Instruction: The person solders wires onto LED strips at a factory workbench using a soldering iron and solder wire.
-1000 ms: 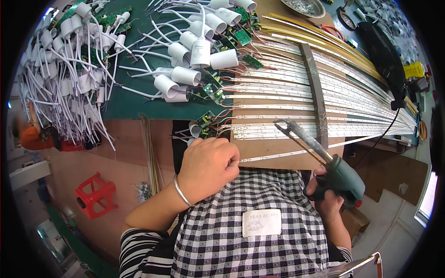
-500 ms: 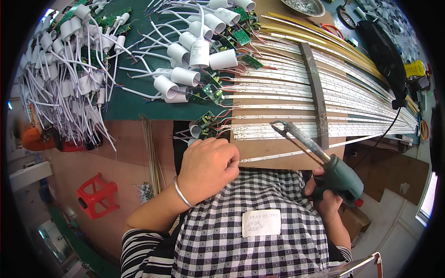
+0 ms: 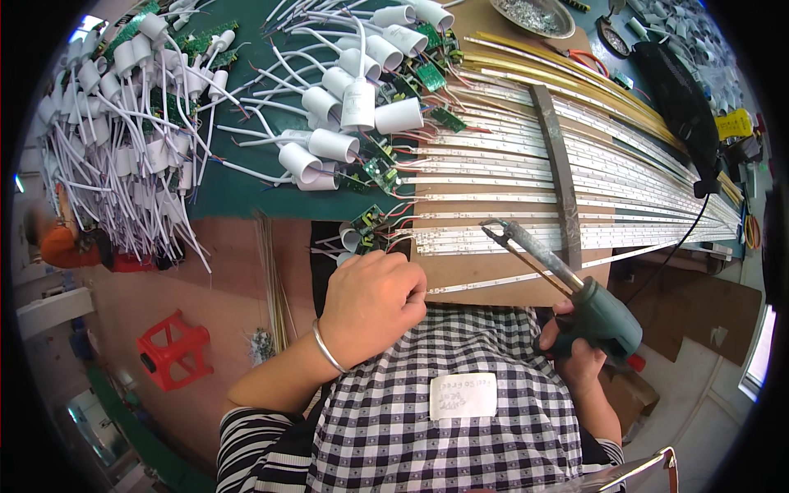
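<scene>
My left hand [image 3: 371, 300], with a metal bangle at the wrist, is curled closed at the near left corner of a brown board. Its fingertips are turned away, so what they pinch, if anything, is hidden. Just beyond it lie a small green circuit board [image 3: 370, 220] and a white cylindrical housing [image 3: 351, 238]. Red wires run from there to the white LED strips [image 3: 485, 232]. In my right hand [image 3: 580, 353] is a green soldering gun [image 3: 606, 316], gripped by its handle. Its metal tip points up and left above the nearest strips, touching nothing that I can make out.
A dark bar [image 3: 559, 177] lies across the strips. White housings with cables [image 3: 333, 146] cover the table's middle left, and a bigger heap [image 3: 123, 115] hangs over its left edge. A metal bowl [image 3: 534, 16] stands far back. A red stool [image 3: 174, 349] is on the floor.
The table and its contents appear slightly lower in the view. My left hand stays closed by the strip ends, and my right hand still holds the soldering gun in nearly the same pose.
</scene>
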Tool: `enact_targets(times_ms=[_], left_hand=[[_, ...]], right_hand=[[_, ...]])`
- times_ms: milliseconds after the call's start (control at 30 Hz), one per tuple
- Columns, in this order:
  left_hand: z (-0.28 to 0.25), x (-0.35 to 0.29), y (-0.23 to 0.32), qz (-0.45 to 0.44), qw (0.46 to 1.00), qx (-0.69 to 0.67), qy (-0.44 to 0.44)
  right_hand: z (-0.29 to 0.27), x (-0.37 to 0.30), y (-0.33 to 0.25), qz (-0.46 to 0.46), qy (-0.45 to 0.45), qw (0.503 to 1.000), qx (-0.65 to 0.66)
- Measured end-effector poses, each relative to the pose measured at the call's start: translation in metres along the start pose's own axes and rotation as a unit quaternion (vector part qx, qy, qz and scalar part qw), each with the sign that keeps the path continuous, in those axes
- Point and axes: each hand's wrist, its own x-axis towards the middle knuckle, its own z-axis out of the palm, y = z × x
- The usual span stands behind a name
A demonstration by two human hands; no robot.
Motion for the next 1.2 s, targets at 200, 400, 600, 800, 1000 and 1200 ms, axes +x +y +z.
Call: enact_targets(times_ms=[200, 400, 600, 800, 1000, 1200], left_hand=[[0.0, 0.0, 0.002, 0.021, 0.999, 0.025, -0.007], [-0.06, 0.045, 0.0, 0.13, 0.97, 0.029, -0.204], [-0.125, 0.241, -0.059, 0.036, 0.986, 0.126, 0.104], [-0.107, 0.359, -0.122, -0.148, 0.915, 0.369, 0.068], [-0.109, 0.372, -0.13, -0.115, 0.886, 0.447, 0.033], [-0.165, 0.382, -0.171, 0.038, 0.971, 0.009, 0.237]], right_hand=[[0.01, 0.008, 0.003, -0.093, 0.097, 0.991, 0.011], [0.0, 0.014, 0.0, -0.143, 0.135, 0.979, 0.057], [-0.02, 0.018, -0.005, -0.188, 0.121, 0.97, 0.1], [-0.021, 0.017, -0.01, -0.193, 0.173, 0.962, 0.09], [-0.024, 0.015, 0.0, -0.15, 0.194, 0.964, 0.107], [-0.021, 0.016, -0.001, -0.17, 0.168, 0.965, 0.106]])
